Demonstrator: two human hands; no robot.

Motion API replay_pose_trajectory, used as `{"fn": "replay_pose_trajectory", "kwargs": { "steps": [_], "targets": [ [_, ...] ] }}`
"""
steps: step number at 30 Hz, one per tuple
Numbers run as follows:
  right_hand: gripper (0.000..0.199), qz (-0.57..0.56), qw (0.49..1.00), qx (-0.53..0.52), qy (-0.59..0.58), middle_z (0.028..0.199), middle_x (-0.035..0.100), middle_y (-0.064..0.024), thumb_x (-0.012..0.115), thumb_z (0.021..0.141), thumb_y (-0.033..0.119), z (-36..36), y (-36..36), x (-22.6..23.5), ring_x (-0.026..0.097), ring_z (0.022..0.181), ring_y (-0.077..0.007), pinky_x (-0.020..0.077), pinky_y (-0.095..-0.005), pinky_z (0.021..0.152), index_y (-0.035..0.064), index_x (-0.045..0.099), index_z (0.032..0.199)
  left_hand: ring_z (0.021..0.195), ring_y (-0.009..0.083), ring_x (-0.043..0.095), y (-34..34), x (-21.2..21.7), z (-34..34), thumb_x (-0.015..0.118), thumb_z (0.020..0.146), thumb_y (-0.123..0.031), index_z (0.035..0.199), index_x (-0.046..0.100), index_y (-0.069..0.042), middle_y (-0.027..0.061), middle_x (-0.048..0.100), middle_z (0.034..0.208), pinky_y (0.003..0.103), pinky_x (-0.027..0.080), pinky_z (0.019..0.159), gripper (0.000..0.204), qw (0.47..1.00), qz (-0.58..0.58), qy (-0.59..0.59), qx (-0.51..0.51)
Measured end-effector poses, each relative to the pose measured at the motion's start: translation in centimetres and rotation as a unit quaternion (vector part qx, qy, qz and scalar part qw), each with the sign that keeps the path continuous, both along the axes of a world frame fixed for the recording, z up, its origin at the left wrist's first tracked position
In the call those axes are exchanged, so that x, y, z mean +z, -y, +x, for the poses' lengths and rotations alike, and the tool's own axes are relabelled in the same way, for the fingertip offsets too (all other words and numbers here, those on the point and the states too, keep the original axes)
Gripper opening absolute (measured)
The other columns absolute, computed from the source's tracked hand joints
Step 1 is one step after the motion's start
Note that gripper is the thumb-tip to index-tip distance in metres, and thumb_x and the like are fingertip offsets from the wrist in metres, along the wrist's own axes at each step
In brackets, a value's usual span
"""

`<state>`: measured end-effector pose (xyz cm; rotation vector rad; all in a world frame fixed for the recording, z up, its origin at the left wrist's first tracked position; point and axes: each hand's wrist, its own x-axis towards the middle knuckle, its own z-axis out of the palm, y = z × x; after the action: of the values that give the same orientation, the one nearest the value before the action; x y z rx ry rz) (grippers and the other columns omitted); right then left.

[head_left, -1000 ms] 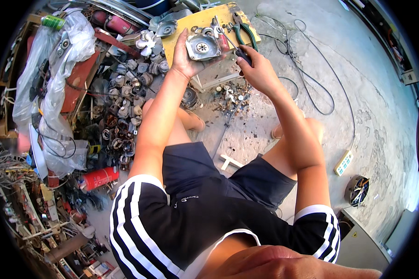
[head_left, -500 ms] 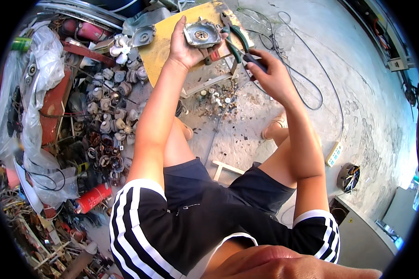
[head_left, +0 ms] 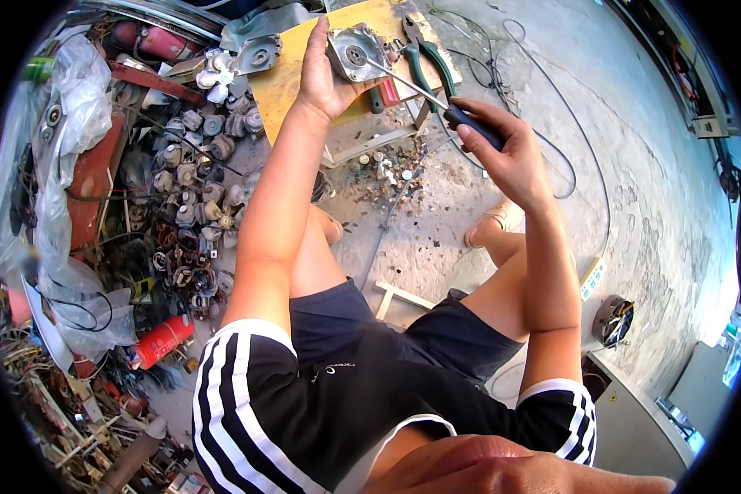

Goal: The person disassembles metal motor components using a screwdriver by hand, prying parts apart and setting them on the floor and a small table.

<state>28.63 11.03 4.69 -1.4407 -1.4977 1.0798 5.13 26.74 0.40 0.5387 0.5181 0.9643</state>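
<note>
My left hand (head_left: 325, 86) is closed around a grey metal motor end cover (head_left: 366, 43), its hollow side tilted up. A round hub sits at the cover's middle. My right hand (head_left: 502, 144) grips the dark handle of a screwdriver (head_left: 474, 125). Its long shaft slants up and left, and the tip reaches the hub. Behind the shaft, green-handled pliers (head_left: 431, 64) lie on the yellow worktable (head_left: 300, 86). Below the cover, another dark-handled tool (head_left: 376, 100) lies at the table's near edge.
A second metal cover (head_left: 259, 53) and a white fan-like part (head_left: 215, 74) are on the left. Several small motors (head_left: 188, 181) heap on the floor beside a red cylinder (head_left: 163, 342). Debris (head_left: 387, 171) litters the floor under the table. A black cable (head_left: 564, 107) loops at right, near a power strip (head_left: 593, 276).
My right hand has moved right and slightly down with the screwdriver, whose shaft now points into the cover's hub. My left hand still holds the cover, now tilted more.
</note>
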Motion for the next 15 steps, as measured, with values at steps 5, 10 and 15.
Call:
{"fn": "replay_pose_trajectory", "kwargs": {
  "steps": [5,10,15],
  "targets": [
    [0.034,0.013,1.000,-0.020,-0.005,0.084,0.067,-0.0034,0.067,0.088,0.016,-0.4,0.2,-0.1,0.051,0.068,-0.0068,0.0453,-0.0243,0.064,0.0098,0.066,0.122,0.100,0.0347,0.067,0.2,-0.5,1.2,0.048,0.093,-0.062,0.118,0.054,-0.005,0.0157,0.065,0.104,0.047,0.055,0.090,0.063,0.995,0.054,-0.081,0.028],
    [0.035,0.002,0.999,-0.019,0.044,0.097,0.068,-0.0027,0.066,0.091,0.015,-0.1,0.1,0.3,0.055,0.081,-0.0058,0.0471,-0.0223,0.073,0.0045,0.064,0.124,0.101,0.0308,0.067,0.2,-0.6,1.9,0.047,0.093,-0.064,0.119,0.053,-0.003,0.0133,0.064,0.104,0.044,0.055,0.090,0.067,0.989,0.075,-0.117,0.045],
    [0.035,0.043,0.996,-0.042,0.067,0.095,0.068,-0.0029,0.066,0.090,0.015,0.1,0.0,-0.4,0.057,0.080,-0.0063,0.0472,-0.0229,0.072,0.0033,0.063,0.124,0.109,0.0321,0.063,-0.4,-1.0,2.6,0.042,0.091,-0.069,0.129,0.049,-0.005,0.0148,0.061,0.120,0.048,0.051,0.096,0.075,0.984,0.082,-0.143,0.059]
  ]
}}
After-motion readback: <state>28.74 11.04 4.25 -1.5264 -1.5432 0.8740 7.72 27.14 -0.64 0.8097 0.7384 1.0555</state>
